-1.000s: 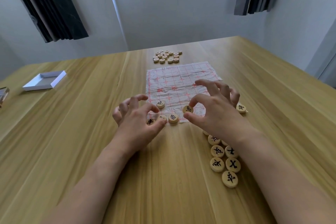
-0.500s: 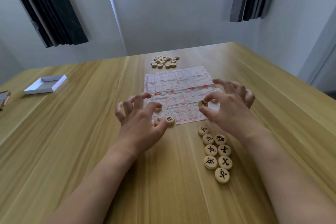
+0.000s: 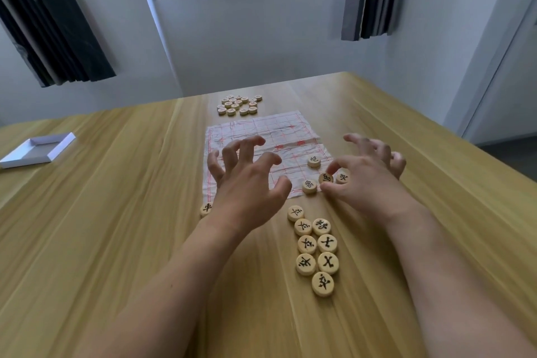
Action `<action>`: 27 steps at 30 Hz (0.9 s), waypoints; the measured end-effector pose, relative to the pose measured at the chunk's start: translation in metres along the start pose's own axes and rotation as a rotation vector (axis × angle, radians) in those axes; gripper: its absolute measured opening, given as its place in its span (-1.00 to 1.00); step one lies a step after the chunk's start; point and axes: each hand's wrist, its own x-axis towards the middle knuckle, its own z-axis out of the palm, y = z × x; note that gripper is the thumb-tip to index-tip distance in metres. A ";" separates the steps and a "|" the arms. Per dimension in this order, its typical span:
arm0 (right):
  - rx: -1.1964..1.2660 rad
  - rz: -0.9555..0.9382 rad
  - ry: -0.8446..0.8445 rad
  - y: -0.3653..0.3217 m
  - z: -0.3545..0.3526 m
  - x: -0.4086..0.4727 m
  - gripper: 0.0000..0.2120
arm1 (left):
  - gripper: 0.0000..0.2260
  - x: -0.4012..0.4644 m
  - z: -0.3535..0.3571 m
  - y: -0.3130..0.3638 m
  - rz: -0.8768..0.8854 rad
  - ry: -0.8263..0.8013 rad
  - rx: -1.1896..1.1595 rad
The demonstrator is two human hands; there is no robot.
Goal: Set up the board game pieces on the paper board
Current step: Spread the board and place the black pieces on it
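Board [image 3: 270,128] lies lengthwise away; right hand [image 3: 360,180] pinches piece [image 3: 325,178].

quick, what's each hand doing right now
Left hand: fingers spread and curled above the paper board, holding nothing.
Right hand: thumb and forefinger pinch a round wooden game piece.

Right hand [image 3: 363,180] pinching a piece [image 3: 325,178] on paper board [image 3: 261,131].

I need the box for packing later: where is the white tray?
In the head view, the white tray sits far left on the wooden table, well left of the paper board.
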 end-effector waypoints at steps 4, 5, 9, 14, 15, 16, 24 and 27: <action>-0.010 0.001 0.003 -0.001 -0.001 -0.001 -0.80 | -0.57 0.001 0.002 -0.004 -0.009 -0.003 0.010; -0.013 0.000 0.001 -0.001 -0.001 -0.001 -0.79 | -0.57 0.001 0.003 -0.005 -0.016 -0.007 0.006; -0.018 -0.011 -0.001 -0.001 -0.001 0.000 -0.68 | -0.58 0.000 0.007 -0.005 -0.025 -0.024 -0.034; -0.012 -0.043 -0.026 -0.002 -0.001 -0.001 -0.76 | -0.60 -0.004 0.010 -0.003 -0.011 -0.043 -0.072; -0.010 -0.044 -0.032 -0.001 0.000 -0.001 -0.78 | -0.62 -0.004 0.010 -0.003 -0.012 -0.041 -0.080; -0.010 -0.044 -0.032 -0.001 0.000 -0.001 -0.79 | -0.63 -0.004 0.010 -0.003 -0.012 -0.040 -0.084; 0.040 -0.082 0.075 -0.006 0.001 -0.005 -0.74 | -0.65 -0.018 0.003 -0.001 0.026 -0.038 -0.151; 0.116 -0.116 0.154 -0.013 0.003 -0.019 -0.82 | -0.69 -0.036 -0.005 -0.006 0.081 -0.055 -0.199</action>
